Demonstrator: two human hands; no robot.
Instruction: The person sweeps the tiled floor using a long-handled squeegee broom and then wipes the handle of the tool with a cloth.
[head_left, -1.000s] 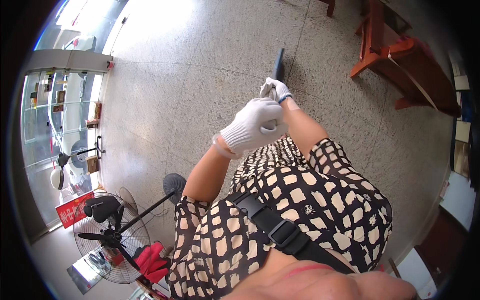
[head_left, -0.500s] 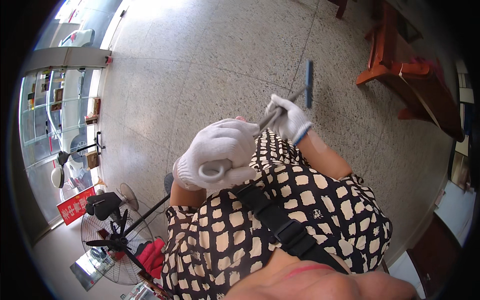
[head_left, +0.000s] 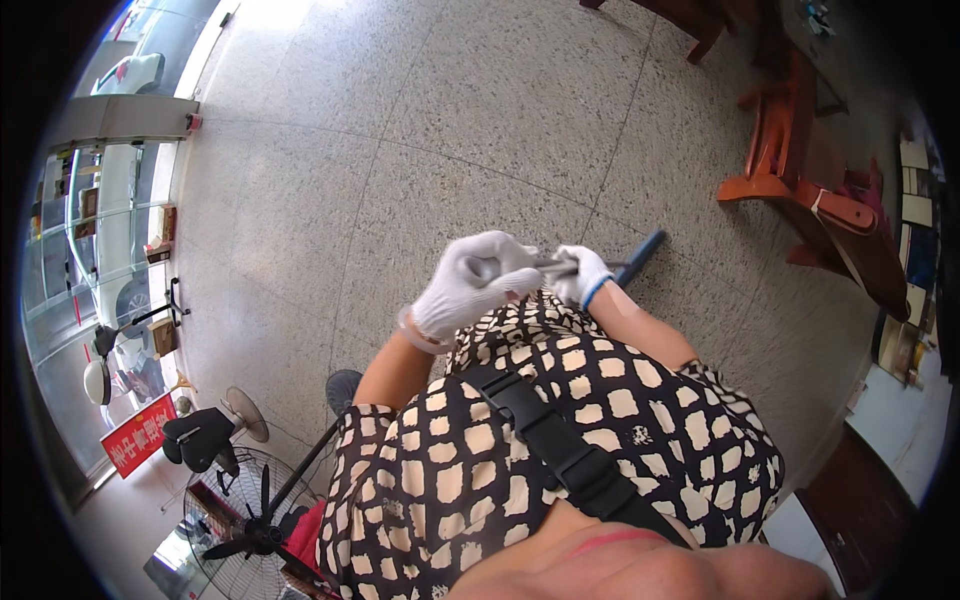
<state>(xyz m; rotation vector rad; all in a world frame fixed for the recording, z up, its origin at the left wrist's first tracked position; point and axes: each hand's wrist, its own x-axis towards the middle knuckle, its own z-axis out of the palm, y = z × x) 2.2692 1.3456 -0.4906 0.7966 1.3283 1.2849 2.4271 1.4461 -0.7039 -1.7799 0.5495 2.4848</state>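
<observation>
My left hand (head_left: pixel 472 288), in a white knit glove, is closed round the top end of the grey handle (head_left: pixel 556 267) of a flat mop. The handle's end shows within the curl of the fingers. Farther down the same handle, my right hand (head_left: pixel 582 277) grips it, gloved in white with a blue cuff edge. The mop's narrow blue head (head_left: pixel 643 256) lies at a slant on the speckled floor (head_left: pixel 480 120), just beyond the right hand. Part of the head and lower handle is hidden behind my right hand and forearm.
A reddish-brown wooden chair (head_left: pixel 770 188) stands at the right, with more wooden furniture (head_left: pixel 690 25) at the far right. On the left are glass doors and shelves (head_left: pixel 90 215), a red sign (head_left: pixel 138 435), and a black standing fan (head_left: pixel 262 530). A dark shoe (head_left: pixel 342 388) shows beside my left arm.
The blue head has swung from nearly upright in the picture to a slant, lower and to the right. Both hands still hold the handle; my left hand has moved up, my right hand down.
</observation>
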